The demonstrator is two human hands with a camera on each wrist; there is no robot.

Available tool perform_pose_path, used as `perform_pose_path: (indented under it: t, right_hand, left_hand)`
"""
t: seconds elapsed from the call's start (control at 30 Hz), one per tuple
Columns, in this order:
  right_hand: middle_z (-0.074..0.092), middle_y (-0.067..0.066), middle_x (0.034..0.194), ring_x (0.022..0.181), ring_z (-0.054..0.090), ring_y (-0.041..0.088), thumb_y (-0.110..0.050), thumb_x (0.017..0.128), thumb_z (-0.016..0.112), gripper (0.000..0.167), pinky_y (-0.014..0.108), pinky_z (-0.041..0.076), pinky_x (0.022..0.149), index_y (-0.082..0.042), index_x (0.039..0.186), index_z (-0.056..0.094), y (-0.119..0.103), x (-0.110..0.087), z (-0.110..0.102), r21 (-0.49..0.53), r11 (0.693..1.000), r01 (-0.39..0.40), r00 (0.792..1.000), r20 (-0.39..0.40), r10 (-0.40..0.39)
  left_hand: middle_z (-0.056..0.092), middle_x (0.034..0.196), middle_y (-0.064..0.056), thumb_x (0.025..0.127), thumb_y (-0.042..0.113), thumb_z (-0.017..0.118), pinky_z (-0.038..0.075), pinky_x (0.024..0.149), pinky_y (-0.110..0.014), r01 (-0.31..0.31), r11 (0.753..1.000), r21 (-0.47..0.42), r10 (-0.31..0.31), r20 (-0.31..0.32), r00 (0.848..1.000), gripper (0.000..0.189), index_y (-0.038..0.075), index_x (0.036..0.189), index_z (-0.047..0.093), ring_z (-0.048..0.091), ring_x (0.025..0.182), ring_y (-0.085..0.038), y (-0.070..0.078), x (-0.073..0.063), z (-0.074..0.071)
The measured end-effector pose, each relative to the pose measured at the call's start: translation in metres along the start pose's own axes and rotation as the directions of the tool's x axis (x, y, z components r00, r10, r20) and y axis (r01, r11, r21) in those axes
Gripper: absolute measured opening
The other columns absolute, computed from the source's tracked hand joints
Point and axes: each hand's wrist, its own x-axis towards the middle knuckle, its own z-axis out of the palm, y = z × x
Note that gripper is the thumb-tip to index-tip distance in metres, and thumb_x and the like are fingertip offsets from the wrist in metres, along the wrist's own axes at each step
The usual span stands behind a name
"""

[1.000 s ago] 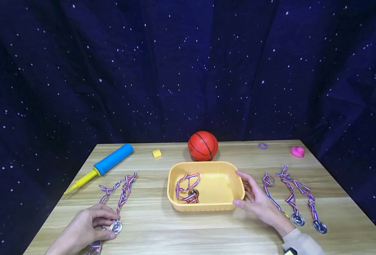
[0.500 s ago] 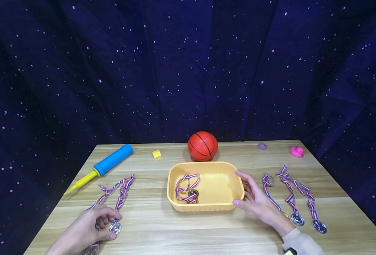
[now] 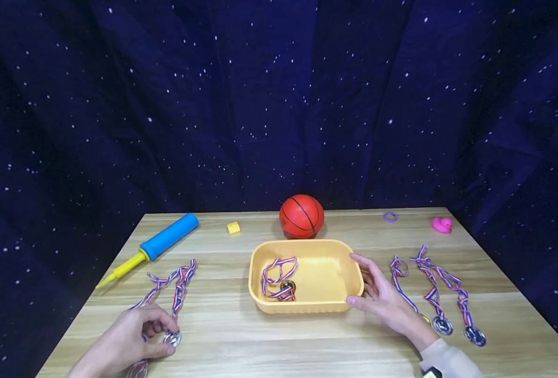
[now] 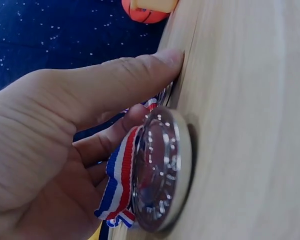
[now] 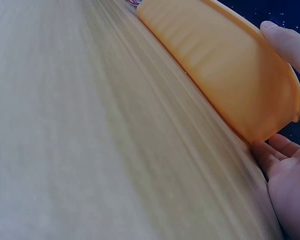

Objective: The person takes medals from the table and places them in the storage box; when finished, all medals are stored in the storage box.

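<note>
My left hand (image 3: pixel 132 336) pinches a silver medal (image 3: pixel 172 339) between thumb and fingertips at the table's left front. Its red, white and blue ribbon (image 3: pixel 181 289) trails away over the wood. A second medal (image 4: pixel 160 170) lies under that hand, close by the palm in the left wrist view, partly hidden in the head view. My right hand (image 3: pixel 385 304) holds the right end of a yellow plastic basin (image 3: pixel 307 307), thumb at the near corner, fingers bent along the end wall. Inside the basin, on its left, rests a medal (image 3: pixel 287 289) with a looped ribbon.
Several ribboned medals (image 3: pixel 442 325) lie right of my right arm. Behind the basin sits a red basketball (image 3: pixel 301 217). A blue and yellow hand pump (image 3: pixel 167 239), yellow block (image 3: pixel 233 228), purple ring (image 3: pixel 390 217) and pink duck (image 3: pixel 442 225) stand along the back.
The pinched medal's ribbon has slid slightly left and toward me, and the medal has tilted a little between my left fingers. My right hand and the basin have stayed in place.
</note>
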Motion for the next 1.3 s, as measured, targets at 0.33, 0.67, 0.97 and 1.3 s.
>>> perform_pose_path:
  t: [0.33,0.67,0.97,1.3]
  right_hand:
    - [0.038,0.031,0.169,0.154,0.05,0.026,0.001,0.099,0.079,0.09,0.019,0.042,0.123,-0.007,0.173,0.029,0.0,0.001,-0.001,0.0,1.0,-0.001,1.0,0.005,0.001]
    - [0.038,0.03,0.169,0.155,0.049,0.027,0.001,0.099,0.079,0.089,0.019,0.042,0.123,-0.008,0.173,0.029,-0.002,0.001,-0.002,-0.003,1.0,-0.001,1.0,0.002,0.001]
    - [0.038,0.03,0.169,0.154,0.05,0.028,0.001,0.099,0.078,0.089,0.019,0.041,0.123,-0.006,0.172,0.029,-0.002,0.0,-0.001,-0.007,1.0,-0.004,1.0,0.002,0.004]
    - [0.039,0.029,0.169,0.154,0.05,0.025,0.001,0.099,0.079,0.089,0.019,0.041,0.123,-0.007,0.173,0.029,-0.001,0.0,-0.001,-0.014,1.0,-0.004,1.0,0.003,0.004]
  left_hand:
    - [0.065,0.087,0.017,0.067,0.035,0.106,0.053,0.062,-0.023,-0.03,0.993,0.114,0.037,-0.06,0.998,0.042,0.028,0.101,0.083,0.058,0.073,0.001,0.002,0.004,0.0]
    - [0.065,0.088,0.014,0.074,0.018,0.103,0.054,0.065,-0.023,-0.017,1.0,-0.002,0.017,0.057,0.998,0.037,0.025,0.1,0.078,0.059,0.078,-0.001,0.008,0.009,-0.001]
    - [0.071,0.097,0.005,0.074,0.0,0.096,0.062,0.071,-0.025,-0.021,0.989,-0.147,0.038,0.117,0.992,0.043,0.009,0.109,0.074,0.068,0.081,-0.005,0.008,0.012,-0.002]
    - [0.075,0.104,-0.001,0.092,0.001,0.087,0.065,0.075,-0.025,-0.002,0.978,-0.21,0.02,0.083,0.996,0.027,0.007,0.117,0.079,0.07,0.088,-0.005,0.015,0.019,-0.002]
